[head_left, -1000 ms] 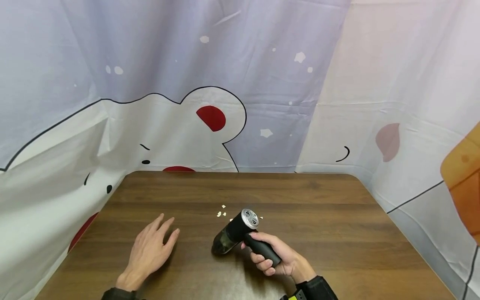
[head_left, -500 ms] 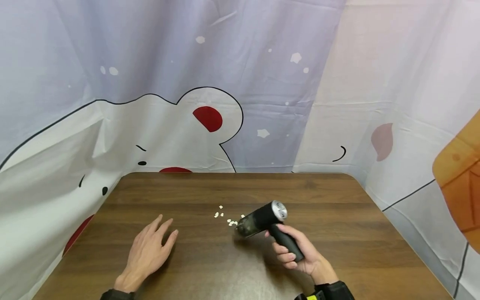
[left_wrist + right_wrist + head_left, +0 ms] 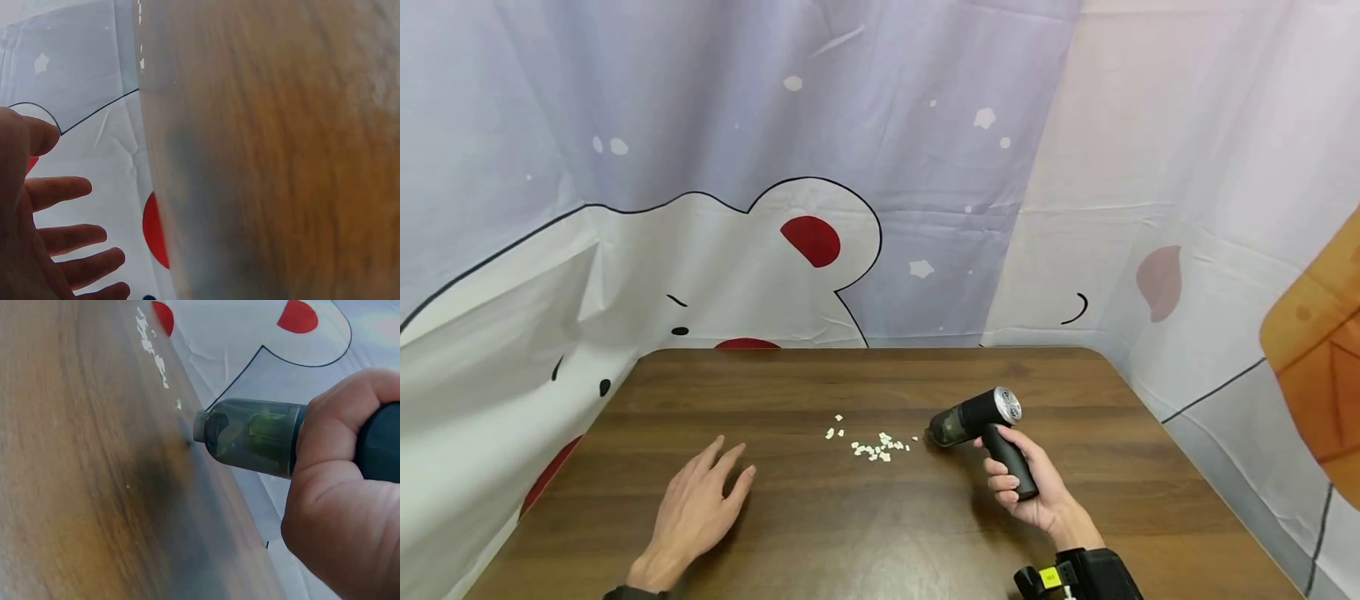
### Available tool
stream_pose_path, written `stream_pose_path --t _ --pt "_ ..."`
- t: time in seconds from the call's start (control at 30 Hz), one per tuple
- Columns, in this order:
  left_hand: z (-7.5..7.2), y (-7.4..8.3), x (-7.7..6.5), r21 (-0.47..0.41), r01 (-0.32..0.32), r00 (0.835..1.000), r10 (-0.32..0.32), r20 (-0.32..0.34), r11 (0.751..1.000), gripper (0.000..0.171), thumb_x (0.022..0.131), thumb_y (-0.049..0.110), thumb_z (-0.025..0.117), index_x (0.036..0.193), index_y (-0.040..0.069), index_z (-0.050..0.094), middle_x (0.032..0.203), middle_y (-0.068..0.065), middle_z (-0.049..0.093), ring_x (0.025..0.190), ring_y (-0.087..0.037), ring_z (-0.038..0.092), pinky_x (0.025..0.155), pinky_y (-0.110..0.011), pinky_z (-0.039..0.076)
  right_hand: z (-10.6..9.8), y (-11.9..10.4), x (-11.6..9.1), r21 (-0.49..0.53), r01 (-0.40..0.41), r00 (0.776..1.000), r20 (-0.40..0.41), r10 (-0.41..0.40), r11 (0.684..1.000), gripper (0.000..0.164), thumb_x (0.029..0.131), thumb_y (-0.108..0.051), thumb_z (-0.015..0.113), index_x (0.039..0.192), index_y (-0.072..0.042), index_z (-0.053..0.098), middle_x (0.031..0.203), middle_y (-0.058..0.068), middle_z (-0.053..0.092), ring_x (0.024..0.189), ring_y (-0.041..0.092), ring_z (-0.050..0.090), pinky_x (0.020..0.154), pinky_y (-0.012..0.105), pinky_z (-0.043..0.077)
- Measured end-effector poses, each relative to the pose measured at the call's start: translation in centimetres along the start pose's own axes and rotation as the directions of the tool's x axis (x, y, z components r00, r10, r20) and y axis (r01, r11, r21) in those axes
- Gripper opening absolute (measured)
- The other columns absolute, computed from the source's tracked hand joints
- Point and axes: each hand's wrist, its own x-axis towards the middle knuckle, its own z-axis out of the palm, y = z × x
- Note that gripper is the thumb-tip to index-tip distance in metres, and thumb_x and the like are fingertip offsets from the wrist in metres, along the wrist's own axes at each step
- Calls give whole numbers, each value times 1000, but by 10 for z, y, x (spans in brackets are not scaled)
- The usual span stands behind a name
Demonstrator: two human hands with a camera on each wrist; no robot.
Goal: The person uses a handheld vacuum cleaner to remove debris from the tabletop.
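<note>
In the head view my right hand [image 3: 1026,483] grips the black handle of a small handheld vacuum cleaner [image 3: 973,417]. Its silver vented end points up and right, while the dark nozzle end is low over the table, just right of some white paper scraps [image 3: 880,447]. Through the see-through dust cup [image 3: 259,434] in the right wrist view, something green shows inside. My left hand [image 3: 696,508] is held over the left part of the table with fingers spread, holding nothing. The left wrist view shows those fingers [image 3: 81,234] apart and relaxed.
The brown wooden table [image 3: 820,533] has rounded far corners. A printed cloth curtain [image 3: 925,167] hangs behind it and along both sides. A few separate scraps [image 3: 835,429] lie left of the main cluster.
My right hand has carried the vacuum cleaner right and slightly away from me, uncovering the cluster of paper scraps. My left hand stays nearly in place; the head view has shifted slightly.
</note>
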Motion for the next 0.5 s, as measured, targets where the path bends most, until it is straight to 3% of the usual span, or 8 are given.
stream_pose_path --t 0.23,0.5 --pt "1 -2 -1 8 2 1000 -2 -8 1000 47 98 37 51 129 2 57 139 -32 40 121 -52 41 95 -67 31 0 2 7 -31 -15 999 -31 15 999 43 104 -41 22 117 -9 46 69 -5 39 54 3 30 46 15 38" --pt "2 -1 0 14 8 1000 -8 4 1000 48 98 39 50 130 3 57 139 -32 40 121 -52 41 95 -67 31 5 14 13 -46 -41 999 -12 40 998 42 104 -41 22 116 -10 46 68 -5 40 53 2 31 46 15 39"
